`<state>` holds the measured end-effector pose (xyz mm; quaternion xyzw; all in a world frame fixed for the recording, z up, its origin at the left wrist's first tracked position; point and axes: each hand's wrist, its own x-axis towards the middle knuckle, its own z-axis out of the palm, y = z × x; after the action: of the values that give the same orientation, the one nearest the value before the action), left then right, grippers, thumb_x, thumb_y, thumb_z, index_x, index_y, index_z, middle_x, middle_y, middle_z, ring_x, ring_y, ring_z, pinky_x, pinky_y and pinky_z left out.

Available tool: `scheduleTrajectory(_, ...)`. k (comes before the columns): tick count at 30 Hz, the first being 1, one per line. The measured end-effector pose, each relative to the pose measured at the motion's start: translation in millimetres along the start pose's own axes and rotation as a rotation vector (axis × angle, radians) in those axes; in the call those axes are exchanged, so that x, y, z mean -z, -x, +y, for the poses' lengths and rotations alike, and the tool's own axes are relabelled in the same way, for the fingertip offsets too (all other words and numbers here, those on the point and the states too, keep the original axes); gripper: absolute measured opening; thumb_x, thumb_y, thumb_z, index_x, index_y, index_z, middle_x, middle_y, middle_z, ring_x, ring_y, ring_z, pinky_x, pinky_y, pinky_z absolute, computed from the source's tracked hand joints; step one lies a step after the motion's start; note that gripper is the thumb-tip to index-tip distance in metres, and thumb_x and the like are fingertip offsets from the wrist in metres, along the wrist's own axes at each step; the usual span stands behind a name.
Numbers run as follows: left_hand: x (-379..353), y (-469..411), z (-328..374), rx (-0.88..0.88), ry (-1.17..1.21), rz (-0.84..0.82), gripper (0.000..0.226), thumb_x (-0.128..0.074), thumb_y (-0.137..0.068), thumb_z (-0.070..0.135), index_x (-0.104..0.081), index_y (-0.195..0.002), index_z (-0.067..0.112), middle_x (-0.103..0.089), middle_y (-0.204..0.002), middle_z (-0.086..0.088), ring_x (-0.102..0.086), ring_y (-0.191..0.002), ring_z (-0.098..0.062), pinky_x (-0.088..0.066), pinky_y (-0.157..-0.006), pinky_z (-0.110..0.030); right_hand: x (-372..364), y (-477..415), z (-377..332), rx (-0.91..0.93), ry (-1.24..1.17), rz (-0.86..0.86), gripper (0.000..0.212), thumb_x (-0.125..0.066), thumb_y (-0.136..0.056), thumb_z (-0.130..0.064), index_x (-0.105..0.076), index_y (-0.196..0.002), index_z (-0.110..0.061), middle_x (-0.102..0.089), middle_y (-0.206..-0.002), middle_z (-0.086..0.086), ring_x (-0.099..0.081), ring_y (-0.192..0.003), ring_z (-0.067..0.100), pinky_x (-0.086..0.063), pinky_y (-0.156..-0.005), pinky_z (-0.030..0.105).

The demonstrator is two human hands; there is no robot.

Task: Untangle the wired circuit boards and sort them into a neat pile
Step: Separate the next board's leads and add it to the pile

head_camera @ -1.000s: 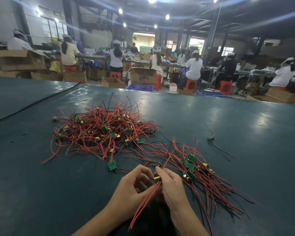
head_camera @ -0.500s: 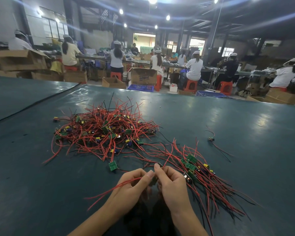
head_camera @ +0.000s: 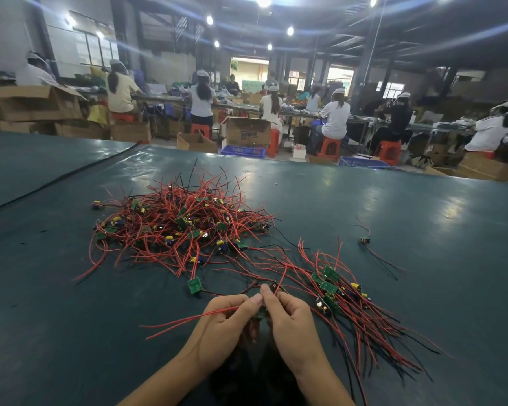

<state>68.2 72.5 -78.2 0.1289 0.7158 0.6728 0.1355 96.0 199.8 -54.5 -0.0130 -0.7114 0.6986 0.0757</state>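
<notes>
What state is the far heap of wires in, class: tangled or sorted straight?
Tangled. In the far heap the wires cross and loop every way, with loose ends sticking out all round.

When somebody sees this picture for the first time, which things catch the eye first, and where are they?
First, the big tangled heap of red wires and small green boards, in the middle of the dark green table. Then the left hand and right hand, nearest the viewer, together pinching one wired board whose red wires trail left. To their right lies a neater pile, wires fanned toward the near side.
</notes>
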Motion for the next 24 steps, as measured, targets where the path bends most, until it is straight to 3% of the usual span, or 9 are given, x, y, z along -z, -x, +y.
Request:
scheduleTrajectory(5, 1.0, 0.7, 0.7, 0.011, 0.017, 0.036, 0.047, -0.057, -0.069, 0.076, -0.067, -0.069, 0.03, -0.065, -0.073, 0.001, -0.058, -0.075, -0.02, -0.047, -0.088, -0.054, -1.7, 2.2, -1.7, -0.121, -0.102, -0.075, 0.067, -0.061, -0.083, -0.048, -0.056, -0.084, 0.02, -0.048, -0.079, 0.017, -0.044, -0.077, 0.027, -0.035, -0.071, 0.039)
scheduleTrajectory(9, -1.1, 2.5, 3.4, -0.005, 0.014, 0.037, 0.049, -0.057, -0.067, 0.077, -0.067, -0.067, 0.029, -0.064, -0.07, 0.0, -0.057, -0.072, -0.02, -0.047, -0.081, -0.048, -0.4, 0.4, 1.2, -0.112, -0.096, -0.073, 0.045, -0.056, -0.095, -0.026, -0.061, -0.081, 0.017, -0.052, -0.074, 0.019, -0.049, -0.074, 0.027, -0.04, -0.07, 0.038)
scheduleTrajectory(15, -2.8, 5.1, 8.0, -0.019, -0.007, 0.044, 0.048, -0.054, -0.069, 0.075, -0.066, -0.063, 0.029, -0.063, -0.066, 0.002, -0.056, -0.069, -0.02, -0.046, -0.078, -0.043, -0.2, -1.7, 2.5, -0.054, -0.087, 0.001, 0.051, -0.051, -0.097, -0.022, -0.047, -0.078, 0.025, -0.048, -0.073, 0.017, -0.041, -0.069, 0.028, -0.035, -0.066, 0.039)
scheduleTrajectory(20, -6.3, 9.9, 16.5, -0.051, -0.012, 0.064, 0.046, -0.052, -0.074, 0.068, -0.061, -0.059, 0.026, -0.058, -0.063, -0.001, -0.052, -0.067, -0.022, -0.043, -0.073, -0.042, -0.3, -0.9, 2.9, -0.011, -0.069, 0.099, 0.044, -0.053, -0.096, -0.021, -0.046, -0.059, 0.0, -0.034, -0.059, 0.012, -0.029, -0.057, 0.026, -0.029, -0.059, 0.037)
scheduleTrajectory(24, -12.4, 15.5, 23.7, -0.06, 0.031, 0.069, 0.043, -0.051, -0.092, 0.042, -0.056, -0.053, 0.024, -0.053, -0.059, -0.002, -0.047, -0.061, -0.019, -0.039, -0.068, -0.038, 0.9, -0.3, 4.4, 0.015, -0.054, 0.158, 0.047, -0.053, -0.096, -0.021, -0.039, -0.053, -0.007, -0.027, -0.051, 0.007, -0.024, -0.051, 0.02, -0.026, -0.057, 0.035)
